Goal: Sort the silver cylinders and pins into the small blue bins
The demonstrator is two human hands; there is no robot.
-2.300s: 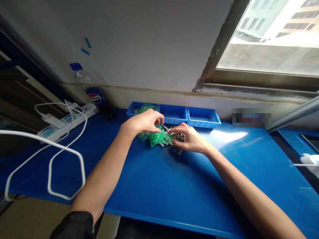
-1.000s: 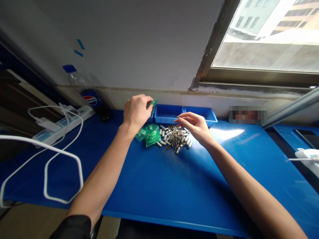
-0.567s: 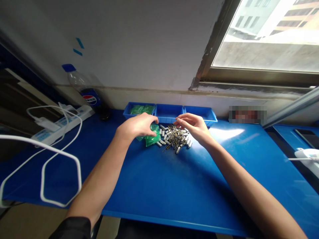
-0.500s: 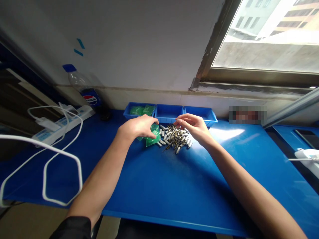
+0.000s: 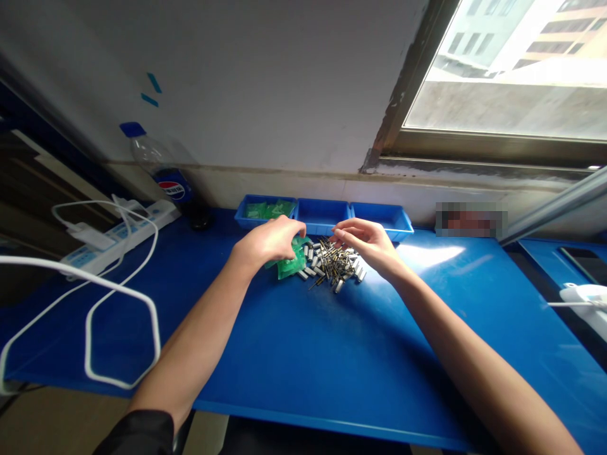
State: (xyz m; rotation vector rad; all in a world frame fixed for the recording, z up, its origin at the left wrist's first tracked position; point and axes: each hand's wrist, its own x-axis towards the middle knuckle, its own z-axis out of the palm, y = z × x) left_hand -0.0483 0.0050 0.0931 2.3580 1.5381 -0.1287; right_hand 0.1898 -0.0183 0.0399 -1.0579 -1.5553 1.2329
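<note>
My left hand is over a small heap of green packets, its thumb and fingers apart with a gap between them. Right of the packets lies a mixed pile of silver metal cylinders and thin brass-and-dark pins. At the pile's back right edge is my right hand, with thumb and fingertips brought together. Whatever those fingertips may hold is too small to make out. Behind the hands stand blue bins: the left bin contains green packets, while the middle bin and right bin show bare floors.
A cola bottle stands at the back left by a white power strip. A white cable loops over the left side of the blue table. A phone lies at far right. The wall and window close off the back.
My left hand has shifted slightly right over the green packets, its thumb and fingers a little closer together. My right hand has barely moved.
</note>
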